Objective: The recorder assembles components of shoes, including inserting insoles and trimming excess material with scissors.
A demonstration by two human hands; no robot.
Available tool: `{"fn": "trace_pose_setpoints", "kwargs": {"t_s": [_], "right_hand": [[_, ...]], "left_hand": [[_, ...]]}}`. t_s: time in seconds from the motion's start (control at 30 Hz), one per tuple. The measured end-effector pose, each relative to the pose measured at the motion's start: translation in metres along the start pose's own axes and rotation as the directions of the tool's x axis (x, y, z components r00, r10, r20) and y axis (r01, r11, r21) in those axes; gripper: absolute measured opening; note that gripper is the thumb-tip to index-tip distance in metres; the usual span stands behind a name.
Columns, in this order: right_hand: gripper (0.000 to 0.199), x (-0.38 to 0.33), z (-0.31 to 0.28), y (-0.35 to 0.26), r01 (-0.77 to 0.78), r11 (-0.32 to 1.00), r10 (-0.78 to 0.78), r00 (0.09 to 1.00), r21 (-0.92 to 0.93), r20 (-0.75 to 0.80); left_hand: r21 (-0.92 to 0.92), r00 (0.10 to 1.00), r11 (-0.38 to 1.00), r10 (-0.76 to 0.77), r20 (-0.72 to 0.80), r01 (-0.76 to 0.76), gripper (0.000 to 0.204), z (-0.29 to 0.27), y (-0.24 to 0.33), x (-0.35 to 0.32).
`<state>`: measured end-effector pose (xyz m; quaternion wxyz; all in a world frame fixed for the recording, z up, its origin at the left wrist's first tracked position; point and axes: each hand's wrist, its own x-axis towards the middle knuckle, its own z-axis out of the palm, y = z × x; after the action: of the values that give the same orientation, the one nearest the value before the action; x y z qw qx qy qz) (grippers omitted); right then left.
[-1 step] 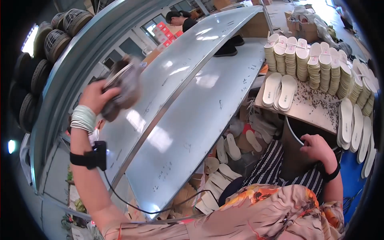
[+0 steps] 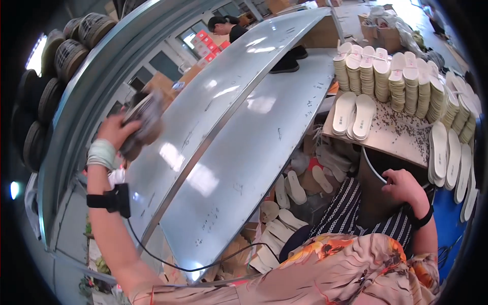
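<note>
My left hand [image 2: 114, 133] is raised at the left and closed around a pair of plaid shoes [image 2: 145, 119]; motion smears their outline. It is beside the upper metal shelf board [image 2: 203, 114]. Over my lap at the right, my right hand [image 2: 405, 187] has its fingers curled in, and nothing shows in them. Its fingertips are by the pale curved rim [image 2: 373, 168] of a dark bin [image 2: 373, 195]. Two short stacks of white insoles [image 2: 363, 117] lie on the board [image 2: 391, 140] just beyond that hand.
Tall bundles of insoles [image 2: 396, 86] line the board's far side, with more insoles [image 2: 439, 152] at its right edge. Finished shoes [image 2: 71, 56] fill a rack at the left. Dark shoes [image 2: 285, 63] sit on the lower shelf [image 2: 244, 147]. A co-worker [image 2: 229, 28] is beyond the shelves.
My left hand has shifted slightly left and down with the plaid shoes. My right hand has stayed where it was.
</note>
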<state>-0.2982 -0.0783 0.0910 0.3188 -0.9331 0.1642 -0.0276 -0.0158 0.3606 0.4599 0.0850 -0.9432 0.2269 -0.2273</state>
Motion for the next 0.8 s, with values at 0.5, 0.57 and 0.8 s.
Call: {"fn": "trace_pose_setpoints", "kwargs": {"t_s": [0.5, 0.57, 0.8], "right_hand": [[0.034, -0.023, -0.007, 0.016, -0.03, 0.978, 0.042, 0.998, -0.205, 0.053], [0.035, -0.037, -0.016, 0.022, -0.032, 0.988, 0.038, 0.998, -0.154, 0.04], [0.044, -0.177, -0.088, 0.118, -0.382, 0.859, 0.475, 0.843, 0.342, -0.252]], "left_hand": [[-0.104, 0.897, 0.988, 0.148, 0.416, -0.115, 0.074, 0.093, -0.297, 0.121], [-0.279, 0.861, 0.875, 0.459, 0.218, -0.396, 0.066, 0.118, -0.151, 0.213], [-0.6, 0.016, -0.012, 0.999, -0.042, -0.8, 0.038, 0.088, 0.427, -0.015]]}}
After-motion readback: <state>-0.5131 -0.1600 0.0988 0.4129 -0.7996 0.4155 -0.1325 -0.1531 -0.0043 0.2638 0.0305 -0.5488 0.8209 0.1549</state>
